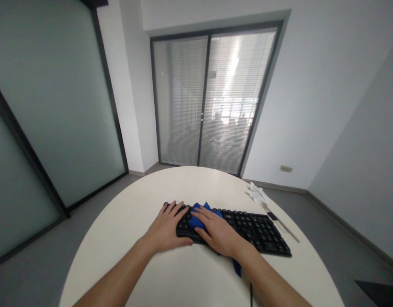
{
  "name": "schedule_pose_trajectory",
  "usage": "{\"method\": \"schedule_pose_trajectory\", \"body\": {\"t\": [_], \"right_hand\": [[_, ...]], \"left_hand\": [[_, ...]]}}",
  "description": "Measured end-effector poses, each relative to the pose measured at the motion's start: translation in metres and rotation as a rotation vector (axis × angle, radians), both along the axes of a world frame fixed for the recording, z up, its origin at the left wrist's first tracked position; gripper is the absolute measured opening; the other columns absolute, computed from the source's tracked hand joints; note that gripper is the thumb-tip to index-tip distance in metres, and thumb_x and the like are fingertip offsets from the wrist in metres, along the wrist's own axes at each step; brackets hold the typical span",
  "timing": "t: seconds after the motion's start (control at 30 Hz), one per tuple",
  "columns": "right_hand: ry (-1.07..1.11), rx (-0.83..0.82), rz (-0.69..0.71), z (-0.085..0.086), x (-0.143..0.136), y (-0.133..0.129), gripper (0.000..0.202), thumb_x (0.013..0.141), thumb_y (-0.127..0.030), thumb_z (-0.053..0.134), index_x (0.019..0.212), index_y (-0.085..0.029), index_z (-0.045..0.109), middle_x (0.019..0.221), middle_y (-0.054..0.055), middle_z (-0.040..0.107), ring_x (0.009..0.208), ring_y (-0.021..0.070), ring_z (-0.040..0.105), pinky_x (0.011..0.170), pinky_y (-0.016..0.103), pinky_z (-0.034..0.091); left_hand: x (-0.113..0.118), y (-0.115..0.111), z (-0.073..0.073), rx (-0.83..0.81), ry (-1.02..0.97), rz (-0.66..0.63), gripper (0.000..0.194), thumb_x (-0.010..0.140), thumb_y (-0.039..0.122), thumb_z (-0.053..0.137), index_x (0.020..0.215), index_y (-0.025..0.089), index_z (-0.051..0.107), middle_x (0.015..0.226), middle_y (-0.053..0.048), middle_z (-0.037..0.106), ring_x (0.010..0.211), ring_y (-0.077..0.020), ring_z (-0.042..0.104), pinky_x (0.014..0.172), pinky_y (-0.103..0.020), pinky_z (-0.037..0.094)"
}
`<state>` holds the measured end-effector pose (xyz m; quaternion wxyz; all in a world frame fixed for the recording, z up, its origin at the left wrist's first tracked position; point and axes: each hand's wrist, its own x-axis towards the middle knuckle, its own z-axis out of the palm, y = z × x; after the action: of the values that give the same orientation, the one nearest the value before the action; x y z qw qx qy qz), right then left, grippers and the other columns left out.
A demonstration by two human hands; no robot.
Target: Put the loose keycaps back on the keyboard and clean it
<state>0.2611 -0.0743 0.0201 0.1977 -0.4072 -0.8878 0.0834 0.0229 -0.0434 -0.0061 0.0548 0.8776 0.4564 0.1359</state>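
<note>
A black keyboard lies across the round pale table. My left hand grips its left end, with the fingers spread over the keys and the thumb along the front edge. My right hand presses a crumpled blue cloth onto the keys left of the middle, its fingers lying over the cloth. Part of the cloth is hidden under that hand. More blue material hangs at the front edge, under my right wrist.
At the table's right edge lie a thin stick-like handle with a dark band and a crumpled white tissue. A black cable runs toward me. The table's curved rim faces a glazed partition with blinds.
</note>
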Motion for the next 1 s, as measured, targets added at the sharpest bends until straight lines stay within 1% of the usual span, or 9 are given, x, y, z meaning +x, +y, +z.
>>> {"method": "schedule_pose_trajectory", "body": {"t": [0.2,0.37,0.43,0.53,0.6,0.67,0.73,0.83,1.0], "right_hand": [[0.041,-0.052,0.180,0.013,-0.012,-0.011,0.045,0.096,-0.025,0.055,0.141,-0.020,0.054,0.146,0.010,0.053,0.139,0.0215,0.044,0.119,0.036,0.033],[0.023,-0.087,0.244,0.020,-0.007,-0.013,0.047,0.092,-0.015,0.054,0.138,-0.021,0.056,0.142,0.007,0.057,0.133,0.0189,0.051,0.117,0.032,0.036],[0.015,-0.057,0.174,0.020,-0.001,-0.010,0.049,0.091,-0.012,0.052,0.138,-0.022,0.056,0.142,0.006,0.058,0.131,0.0192,0.052,0.116,0.034,0.038],[0.001,0.063,-0.054,0.014,0.008,-0.001,0.048,0.092,-0.012,0.051,0.138,-0.021,0.056,0.144,0.009,0.055,0.135,0.0238,0.049,0.118,0.043,0.036],[-0.019,0.102,-0.199,0.006,0.013,0.006,0.045,0.095,-0.021,0.053,0.140,-0.017,0.055,0.147,0.014,0.053,0.138,0.0289,0.045,0.119,0.050,0.033],[-0.025,0.085,-0.256,-0.001,0.016,0.010,0.048,0.097,-0.031,0.053,0.143,-0.015,0.052,0.150,0.017,0.048,0.141,0.0316,0.042,0.118,0.054,0.033],[-0.021,0.056,-0.213,-0.006,0.017,0.011,0.050,0.099,-0.034,0.049,0.146,-0.015,0.048,0.153,0.017,0.044,0.143,0.0300,0.038,0.119,0.052,0.033],[-0.020,0.032,-0.088,-0.005,0.016,0.008,0.049,0.101,-0.030,0.045,0.147,-0.016,0.046,0.154,0.014,0.044,0.146,0.0257,0.035,0.121,0.047,0.030],[0.010,-0.042,0.081,0.005,0.007,-0.002,0.048,0.098,-0.027,0.049,0.146,-0.021,0.048,0.152,0.011,0.047,0.142,0.0230,0.041,0.120,0.042,0.033]], "left_hand": [[0.000,-0.002,0.002,0.012,0.014,-0.004,0.105,0.070,0.083,0.060,0.155,0.025,0.034,0.163,-0.010,0.028,0.150,-0.0384,0.022,0.122,-0.057,0.015],[-0.001,-0.002,0.002,0.015,0.007,-0.002,0.099,0.074,0.079,0.059,0.154,0.026,0.035,0.163,-0.010,0.029,0.150,-0.0379,0.023,0.122,-0.057,0.015],[-0.002,-0.001,0.001,0.007,0.015,-0.001,0.104,0.071,0.081,0.060,0.155,0.027,0.033,0.164,-0.010,0.027,0.150,-0.0383,0.021,0.122,-0.057,0.015],[-0.003,-0.001,0.000,0.006,0.015,0.000,0.109,0.068,0.082,0.064,0.156,0.028,0.030,0.165,-0.009,0.025,0.151,-0.0382,0.020,0.122,-0.058,0.013],[-0.003,-0.001,0.001,0.005,0.011,0.000,0.108,0.068,0.081,0.065,0.156,0.029,0.029,0.165,-0.009,0.025,0.151,-0.0377,0.020,0.122,-0.058,0.012],[-0.002,-0.001,0.001,-0.001,0.008,0.000,0.108,0.068,0.081,0.064,0.156,0.028,0.030,0.164,-0.009,0.026,0.151,-0.0376,0.020,0.122,-0.059,0.012],[-0.001,-0.002,0.002,-0.003,0.007,0.000,0.108,0.068,0.082,0.064,0.156,0.028,0.031,0.164,-0.010,0.026,0.151,-0.0380,0.020,0.122,-0.059,0.012],[0.000,-0.002,0.002,-0.001,0.007,-0.001,0.109,0.067,0.083,0.063,0.156,0.027,0.031,0.164,-0.010,0.026,0.151,-0.0384,0.020,0.123,-0.059,0.012],[0.000,-0.001,0.002,0.007,0.001,0.002,0.109,0.068,0.084,0.062,0.156,0.028,0.031,0.164,-0.009,0.027,0.151,-0.0386,0.020,0.122,-0.059,0.014]]}}
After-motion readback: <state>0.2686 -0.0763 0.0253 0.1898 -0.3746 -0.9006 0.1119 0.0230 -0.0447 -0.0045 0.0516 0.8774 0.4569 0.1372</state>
